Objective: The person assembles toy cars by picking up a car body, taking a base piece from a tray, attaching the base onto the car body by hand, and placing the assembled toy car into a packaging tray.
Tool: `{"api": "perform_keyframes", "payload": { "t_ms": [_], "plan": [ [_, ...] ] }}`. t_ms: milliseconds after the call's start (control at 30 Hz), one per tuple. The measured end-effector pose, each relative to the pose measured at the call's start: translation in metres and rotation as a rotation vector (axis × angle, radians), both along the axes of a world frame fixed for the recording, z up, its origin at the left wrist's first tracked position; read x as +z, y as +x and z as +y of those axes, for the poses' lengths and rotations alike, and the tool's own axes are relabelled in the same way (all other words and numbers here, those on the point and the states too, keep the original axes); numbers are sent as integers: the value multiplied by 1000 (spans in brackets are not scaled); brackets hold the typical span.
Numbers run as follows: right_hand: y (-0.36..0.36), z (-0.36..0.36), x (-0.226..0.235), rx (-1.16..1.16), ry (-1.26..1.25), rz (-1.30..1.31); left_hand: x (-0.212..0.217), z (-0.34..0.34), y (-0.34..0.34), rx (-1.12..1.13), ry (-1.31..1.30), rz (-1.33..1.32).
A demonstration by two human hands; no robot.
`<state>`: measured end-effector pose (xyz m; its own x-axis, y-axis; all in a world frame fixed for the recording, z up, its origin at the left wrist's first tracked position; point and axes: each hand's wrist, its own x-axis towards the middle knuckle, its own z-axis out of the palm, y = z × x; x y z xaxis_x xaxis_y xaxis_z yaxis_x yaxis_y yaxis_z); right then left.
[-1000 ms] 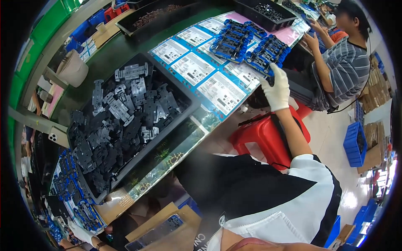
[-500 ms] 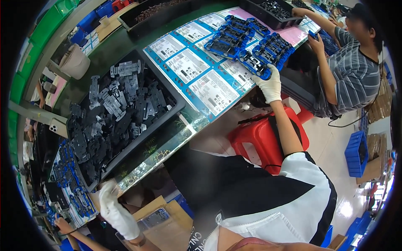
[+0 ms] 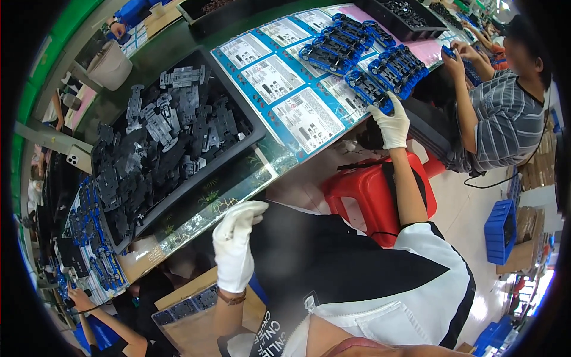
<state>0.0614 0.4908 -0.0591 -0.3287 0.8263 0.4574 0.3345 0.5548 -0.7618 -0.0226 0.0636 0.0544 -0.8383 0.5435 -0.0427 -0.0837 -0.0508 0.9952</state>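
My right hand (image 3: 391, 124), in a white glove, grips the near end of a blue and black toy car chassis (image 3: 369, 90) on the bench. Beyond that piece lie more blue chassis (image 3: 395, 70), packed side by side in rows. My left hand (image 3: 235, 241), gloved too, is raised in front of my body near the bench edge. Its fingers are loosely stretched and nothing shows in them. A large black tray (image 3: 199, 172) heaped with dark plastic base plates (image 3: 160, 128) stands on the bench beyond my left hand.
Printed card sheets (image 3: 309, 119) cover the bench. A co-worker (image 3: 499, 113) sits at the right, holding a small blue part. A red stool (image 3: 369, 193) stands below my right arm. A black bin (image 3: 410, 21) of small parts is at the back. More chassis (image 3: 101, 238) lie at far left.
My left hand has moved right and up from the tray's near corner to in front of my body. My right hand stays on the chassis. The co-worker's hands have come together at the blue part.
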Motion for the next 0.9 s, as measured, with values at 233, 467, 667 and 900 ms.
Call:
{"api": "perform_keyframes", "payload": {
  "t_ms": [233, 467, 667, 900],
  "plan": [
    [24, -75, 49, 141, -40, 73, -39, 26, 13, -123, 374, -341],
    [5, -210, 113, 690, -127, 38, -41, 64, 36, -3, 619, -291],
    [-54, -258, 147, 1230, 302, -114, -4, 5, 14, 376, 792, -500],
    [-231, -282, 161, 1300, 826, -518, 7, -39, 8, 673, 816, -452]
  ]
}}
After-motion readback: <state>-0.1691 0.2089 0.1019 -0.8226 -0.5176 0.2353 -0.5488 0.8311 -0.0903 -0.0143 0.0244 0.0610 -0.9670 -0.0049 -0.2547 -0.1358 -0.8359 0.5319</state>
